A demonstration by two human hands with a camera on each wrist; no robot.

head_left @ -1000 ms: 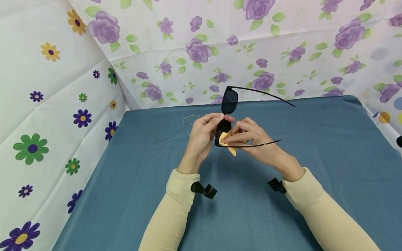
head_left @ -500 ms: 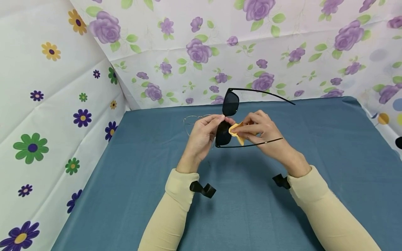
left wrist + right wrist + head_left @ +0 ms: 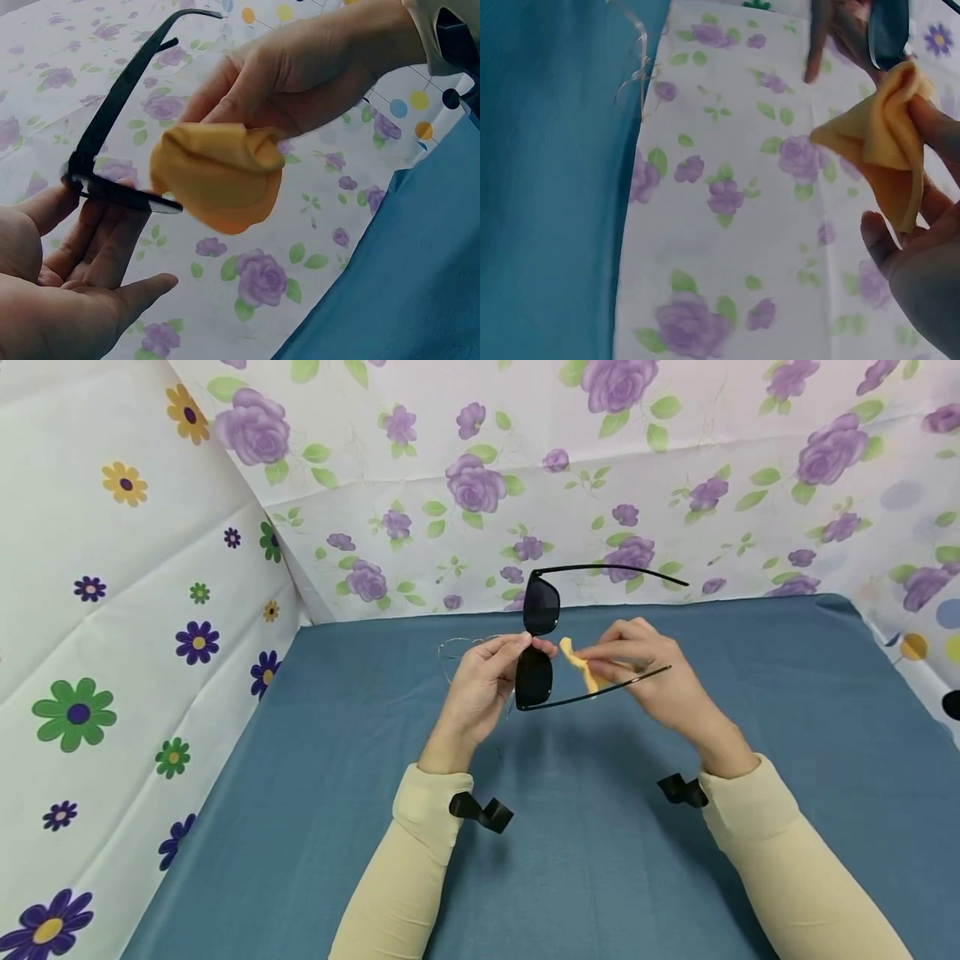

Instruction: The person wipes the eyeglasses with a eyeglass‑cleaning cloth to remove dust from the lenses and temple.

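Observation:
My left hand (image 3: 476, 693) pinches black sunglasses (image 3: 534, 678) near the bridge, holding them raised with the lenses stacked one above the other. Both temples are unfolded and point right. In my right hand (image 3: 656, 672) a yellow cleaning cloth (image 3: 576, 662) is pinched between thumb and fingers, just right of the lenses and apart from them in the head view. The left wrist view shows the bunched cloth (image 3: 217, 180) beside the frame (image 3: 120, 193). From the right wrist, the folded cloth (image 3: 889, 142) partly overlaps a dark lens (image 3: 889, 34).
Thin wire-framed eyeglasses (image 3: 444, 652) lie on the blue tablecloth (image 3: 360, 827) behind my left hand, partly hidden by it. A floral sheet (image 3: 420, 460) rises at the table's back edge, and another flowered sheet (image 3: 135, 652) borders the left side. Black mounts sit on both wrists.
My right hand has drawn the cloth off the lower lens, moving right and slightly up. The sunglasses have turned a little in my left hand, which stays in place.

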